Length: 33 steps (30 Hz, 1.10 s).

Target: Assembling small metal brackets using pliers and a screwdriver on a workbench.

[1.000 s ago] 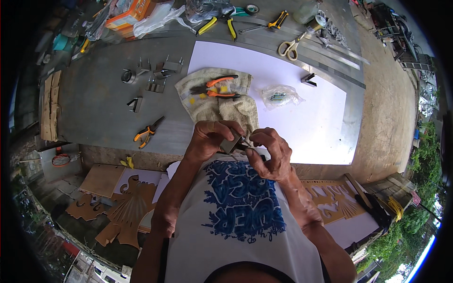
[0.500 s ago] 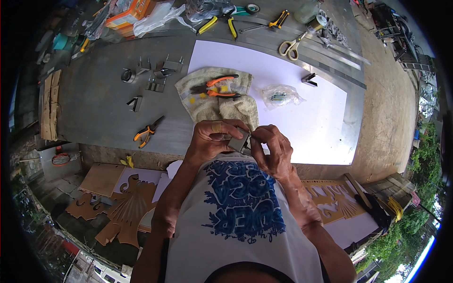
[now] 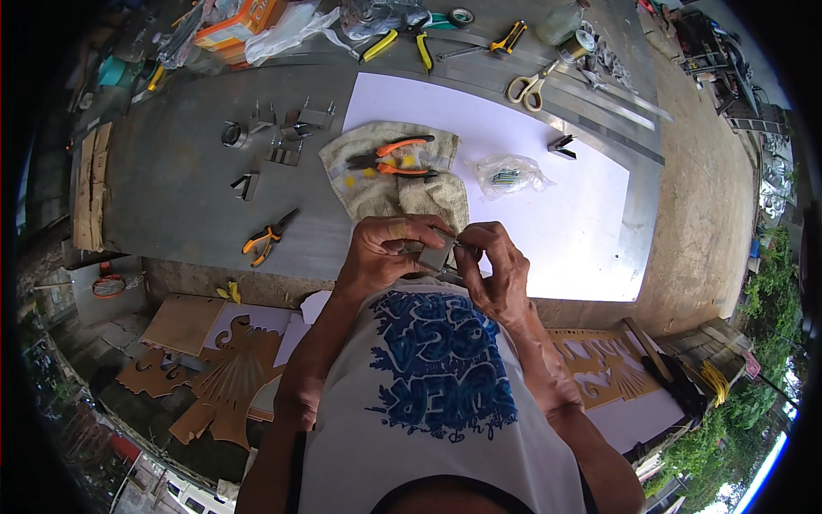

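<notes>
Close to my body, my left hand (image 3: 384,248) grips a small grey metal bracket (image 3: 437,254) between thumb and fingers. My right hand (image 3: 497,270) is pinched at the bracket's right edge, on a tiny piece that is too small to make out. Just beyond my hands lies a folded greenish towel (image 3: 377,199), and orange-handled pliers (image 3: 396,160) rest on it. To the right of the towel, a clear plastic bag (image 3: 512,176) with small screws sits on a white sheet (image 3: 565,223).
Several metal brackets (image 3: 287,151) stand on the grey metal table (image 3: 188,206) at left, near long-nose pliers (image 3: 271,238). Another bracket (image 3: 562,147) is on the white sheet. Scissors (image 3: 529,88), yellow-handled pliers (image 3: 402,50) and a jar (image 3: 561,24) line the far side.
Both hands stay almost in place. The bracket has turned slightly in my left hand, and my right fingers have shifted a little at its edge.
</notes>
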Motion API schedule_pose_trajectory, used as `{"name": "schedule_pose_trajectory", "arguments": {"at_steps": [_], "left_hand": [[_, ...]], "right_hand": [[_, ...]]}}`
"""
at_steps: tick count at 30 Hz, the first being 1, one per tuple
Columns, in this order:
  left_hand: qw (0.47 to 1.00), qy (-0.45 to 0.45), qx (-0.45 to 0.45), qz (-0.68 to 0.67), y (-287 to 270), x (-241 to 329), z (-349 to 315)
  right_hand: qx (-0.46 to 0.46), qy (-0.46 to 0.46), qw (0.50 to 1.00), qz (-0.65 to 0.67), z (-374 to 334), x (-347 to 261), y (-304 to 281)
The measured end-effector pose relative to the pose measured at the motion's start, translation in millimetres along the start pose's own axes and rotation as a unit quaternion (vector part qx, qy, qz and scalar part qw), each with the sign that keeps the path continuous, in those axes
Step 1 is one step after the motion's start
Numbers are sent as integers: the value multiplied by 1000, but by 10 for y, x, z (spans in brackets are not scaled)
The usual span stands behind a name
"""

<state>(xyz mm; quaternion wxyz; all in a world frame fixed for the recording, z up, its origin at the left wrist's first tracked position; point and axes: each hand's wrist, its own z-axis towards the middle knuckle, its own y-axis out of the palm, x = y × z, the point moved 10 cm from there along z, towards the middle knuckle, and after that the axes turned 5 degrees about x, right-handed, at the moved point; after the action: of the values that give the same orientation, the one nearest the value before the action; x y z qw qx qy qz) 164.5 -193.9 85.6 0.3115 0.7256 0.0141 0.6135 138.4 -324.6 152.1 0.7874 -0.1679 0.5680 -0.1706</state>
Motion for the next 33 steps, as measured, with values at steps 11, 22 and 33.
{"name": "schedule_pose_trajectory", "arguments": {"at_steps": [11, 22, 33], "left_hand": [[999, -30, 9, -8, -15, -65, -8], [1000, -31, 1, -5, -6, -117, 18], [986, -40, 151, -61, -772, -331, -237]], "right_hand": [[-3, -71, 995, -72, -52, -26, 42], [-7, -45, 998, -38, -59, 64, 32], [-98, 71, 993, 2, 83, 530, 265]]}}
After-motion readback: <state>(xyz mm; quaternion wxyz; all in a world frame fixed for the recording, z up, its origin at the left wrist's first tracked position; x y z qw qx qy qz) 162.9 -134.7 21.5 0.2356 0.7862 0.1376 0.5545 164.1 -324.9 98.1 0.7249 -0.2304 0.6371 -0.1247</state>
